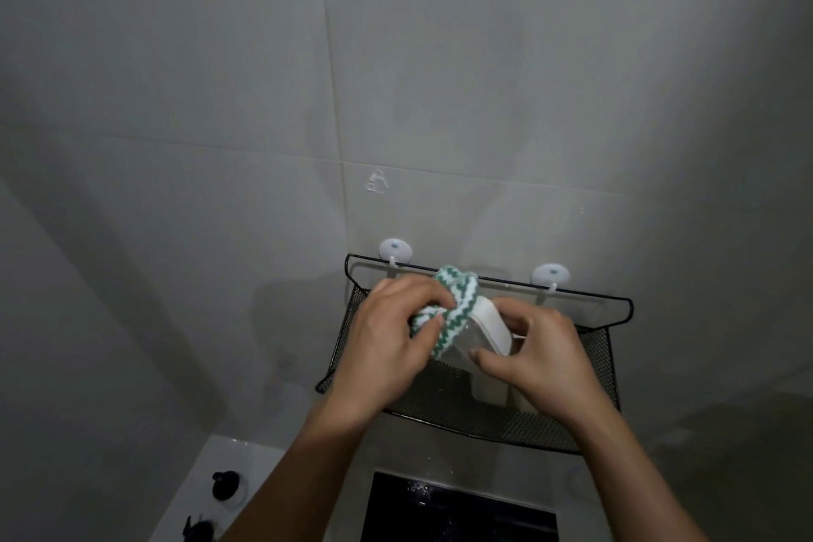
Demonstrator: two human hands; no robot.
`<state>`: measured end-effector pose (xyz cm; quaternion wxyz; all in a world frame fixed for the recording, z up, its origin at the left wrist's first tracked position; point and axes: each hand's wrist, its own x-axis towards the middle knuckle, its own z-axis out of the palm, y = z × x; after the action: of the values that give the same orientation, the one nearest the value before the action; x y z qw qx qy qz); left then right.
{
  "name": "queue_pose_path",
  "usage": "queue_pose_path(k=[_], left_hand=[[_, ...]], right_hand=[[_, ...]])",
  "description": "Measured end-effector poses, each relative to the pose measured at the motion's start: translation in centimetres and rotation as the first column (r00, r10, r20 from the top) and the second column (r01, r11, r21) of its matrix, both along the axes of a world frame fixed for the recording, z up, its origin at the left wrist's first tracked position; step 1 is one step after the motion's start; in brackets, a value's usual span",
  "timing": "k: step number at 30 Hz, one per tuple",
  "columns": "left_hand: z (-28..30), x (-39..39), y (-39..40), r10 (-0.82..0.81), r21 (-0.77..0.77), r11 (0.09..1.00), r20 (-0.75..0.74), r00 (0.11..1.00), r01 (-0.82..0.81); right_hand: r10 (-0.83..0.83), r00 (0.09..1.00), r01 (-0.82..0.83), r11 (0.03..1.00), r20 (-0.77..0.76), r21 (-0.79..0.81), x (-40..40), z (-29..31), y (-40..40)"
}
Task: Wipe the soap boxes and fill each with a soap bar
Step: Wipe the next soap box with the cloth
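one view only, head-worn, wide-angle. looks forward and down at a tiled wall [220,101], close in. both forearms enter from the bottom edge; the hands meet low of centre, over a mesh shelf [484,422].

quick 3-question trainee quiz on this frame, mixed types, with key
1. True or false: the left hand holds the green-and-white cloth.
2. What does the right hand hold? A) white soap box B) bottle C) brush
3. The black mesh basket hangs on the tiled wall from how many white hooks?

Key: 1 true; 2 A; 3 two.
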<state>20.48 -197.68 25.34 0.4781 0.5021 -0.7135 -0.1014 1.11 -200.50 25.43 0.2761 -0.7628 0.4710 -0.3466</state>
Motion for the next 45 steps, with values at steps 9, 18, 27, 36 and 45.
queue_pose_path(k=[9, 18, 27, 36, 45], left_hand=[[-0.6, 2.1, -0.6, 0.161, 0.162, 0.970, 0.135, 0.978, -0.182], [1.6, 0.7, -0.6, 0.030, 0.011, 0.999, 0.188, 0.982, -0.033], [-0.1, 2.2, -1.7, -0.042, 0.247, 0.959, -0.364, 0.931, 0.140], [-2.5, -0.3, 0.0, 0.105, 0.266, 0.961, -0.609, 0.786, 0.077], [1.1, 0.7, -2.1, 0.095, 0.210, 0.977, -0.560, 0.823, 0.030]], right_hand=[[0.045, 0.985, -0.061, 0.994, 0.168, 0.093, -1.5, 0.2, 0.3], [0.093, 0.961, -0.125, 0.987, 0.262, 0.106, -2.3, 0.0, -0.6], [0.012, 0.785, -0.253, 0.919, 0.620, 0.304, -3.8, -0.9, -0.9], [-0.252, 0.587, -0.229, 0.860, 0.769, 0.457, -4.0, -0.2, -2.0], [-0.272, 0.575, -0.345, 0.774, 0.771, 0.530, -2.8, -0.3, -1.4]])
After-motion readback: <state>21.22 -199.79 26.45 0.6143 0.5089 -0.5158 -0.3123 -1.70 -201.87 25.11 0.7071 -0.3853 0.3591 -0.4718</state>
